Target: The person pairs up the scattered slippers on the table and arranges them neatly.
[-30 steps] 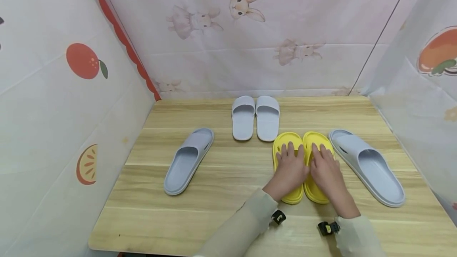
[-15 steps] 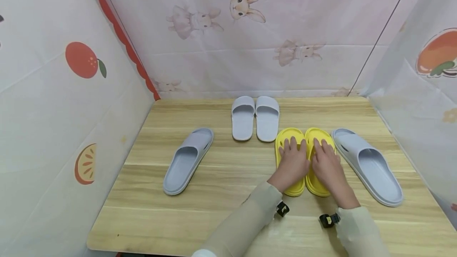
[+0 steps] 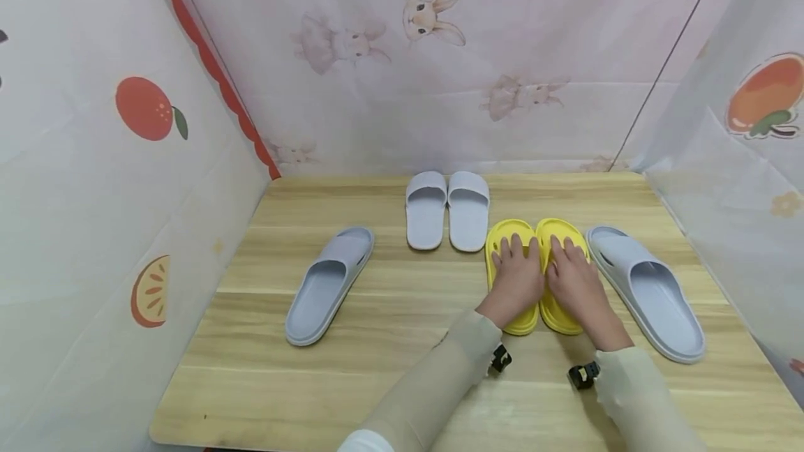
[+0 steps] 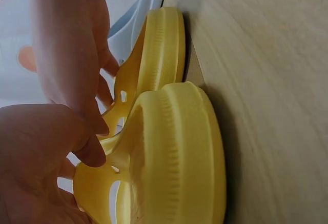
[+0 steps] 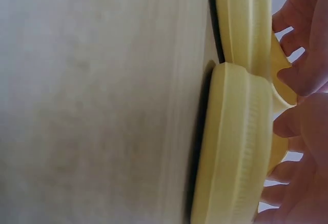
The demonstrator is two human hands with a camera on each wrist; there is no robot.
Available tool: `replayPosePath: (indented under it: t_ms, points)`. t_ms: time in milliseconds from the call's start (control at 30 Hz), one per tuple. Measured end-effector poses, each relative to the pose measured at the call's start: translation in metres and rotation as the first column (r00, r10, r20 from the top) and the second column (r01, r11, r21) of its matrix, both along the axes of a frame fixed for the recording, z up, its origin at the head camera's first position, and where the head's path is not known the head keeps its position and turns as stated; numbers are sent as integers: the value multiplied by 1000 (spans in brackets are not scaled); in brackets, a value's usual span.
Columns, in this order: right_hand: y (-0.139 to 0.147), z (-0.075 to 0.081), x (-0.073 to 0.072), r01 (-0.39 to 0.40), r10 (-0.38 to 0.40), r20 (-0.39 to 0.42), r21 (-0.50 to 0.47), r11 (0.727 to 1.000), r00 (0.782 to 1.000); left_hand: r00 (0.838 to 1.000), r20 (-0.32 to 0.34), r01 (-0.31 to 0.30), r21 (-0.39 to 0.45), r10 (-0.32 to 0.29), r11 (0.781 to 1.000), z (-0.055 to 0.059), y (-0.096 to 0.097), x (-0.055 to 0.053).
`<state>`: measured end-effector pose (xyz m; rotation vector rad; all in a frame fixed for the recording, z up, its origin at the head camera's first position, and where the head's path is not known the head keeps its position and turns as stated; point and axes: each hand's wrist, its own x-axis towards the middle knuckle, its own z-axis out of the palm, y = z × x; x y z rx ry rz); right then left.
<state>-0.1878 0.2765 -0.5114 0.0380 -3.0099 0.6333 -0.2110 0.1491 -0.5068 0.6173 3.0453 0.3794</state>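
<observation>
Two yellow slippers stand side by side on the wooden tabletop, toes pointing away from me. My left hand (image 3: pixel 518 282) lies over the left yellow slipper (image 3: pixel 520 325), fingers across its strap and thumb at the strap's rear edge, pinching it. On the right yellow slipper (image 3: pixel 561 324), my right hand (image 3: pixel 576 287) holds the strap in the same way. In the left wrist view, the heel of the left slipper (image 4: pixel 179 157) is nearest, with my right hand (image 4: pixel 69 44) behind it. The straps are partly hidden under my fingers in the head view.
A grey slipper (image 3: pixel 666 305) lies angled close by the right yellow one. Its match, another grey slipper (image 3: pixel 320 295), lies angled at left. A small pale pair, a left slipper (image 3: pixel 425 222) and right slipper (image 3: pixel 468 223), stands at the back. Printed cloth walls (image 3: pixel 377 117) enclose the table (image 3: pixel 283 389).
Both hands have moved the yellow slippers forward, away from me, and slightly right, bringing their toes nearer the back. The grey and pale slippers stay in place.
</observation>
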Motion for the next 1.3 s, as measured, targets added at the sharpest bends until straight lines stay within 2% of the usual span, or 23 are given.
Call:
replayPosePath:
  t_ms: [200, 400, 900, 1100, 1300]
  points:
    - [5, -2, -7, -7, 7, 49, 12, 1000, 999, 1000, -6, -13, -2, 13, 1000, -6, 5, -6]
    - [9, 1, -19, -29, 28, 53, 19, 999, 998, 999, -9, -35, 10, 35, 999, -8, 10, -18]
    - [15, 3, -47, -37, 35, 98, 20, 999, 995, 998, 23, -61, 58, 60, 996, -2, 16, -42]
    - [19, 7, -57, -32, 36, 151, -30, 999, 988, 998, 52, -49, 44, 47, 998, 3, 19, -52]
    - [25, 7, -66, -30, 34, 164, -27, 999, 986, 997, 68, -47, 33, 44, 998, 7, 23, -61]
